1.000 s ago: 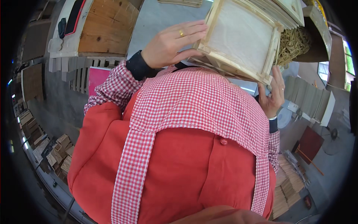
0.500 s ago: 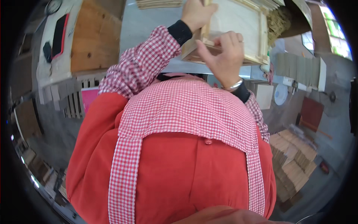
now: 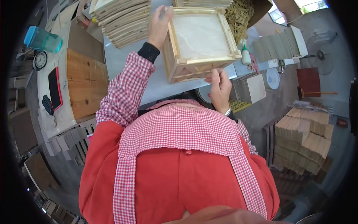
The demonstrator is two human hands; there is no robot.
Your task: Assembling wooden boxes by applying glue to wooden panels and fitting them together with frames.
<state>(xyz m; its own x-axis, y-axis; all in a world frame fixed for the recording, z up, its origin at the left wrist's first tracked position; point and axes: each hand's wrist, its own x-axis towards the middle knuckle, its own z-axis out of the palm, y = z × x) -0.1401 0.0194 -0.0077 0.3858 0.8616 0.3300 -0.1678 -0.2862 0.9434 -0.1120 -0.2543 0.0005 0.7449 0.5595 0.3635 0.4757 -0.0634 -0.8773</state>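
A light wooden box (image 3: 203,37) with a white panel inside its raised rim sits on the pale worktable (image 3: 149,87). Its front side, facing me, shows slanted wooden pieces. Against its left side rests my left hand (image 3: 159,28), fingers stretched out along the upper edge. My right hand (image 3: 220,87) is at the lower front edge towards the right, with its fingers bent and closed on the box there. The tips of those fingers are partly hidden.
Left of the box stands a stack of wooden frames (image 3: 121,22). Behind its right corner lie tan bands (image 3: 238,18) in a heap, with a white squeeze bottle (image 3: 246,56) nearer. Grey panels (image 3: 276,44) stand in a row to the right. A brown board (image 3: 85,80) lies left.
My right hand has gone from the box's front upper edge down to its lower front. The view has shifted, showing more of the box and the frame stack. My left hand stays at the left side.
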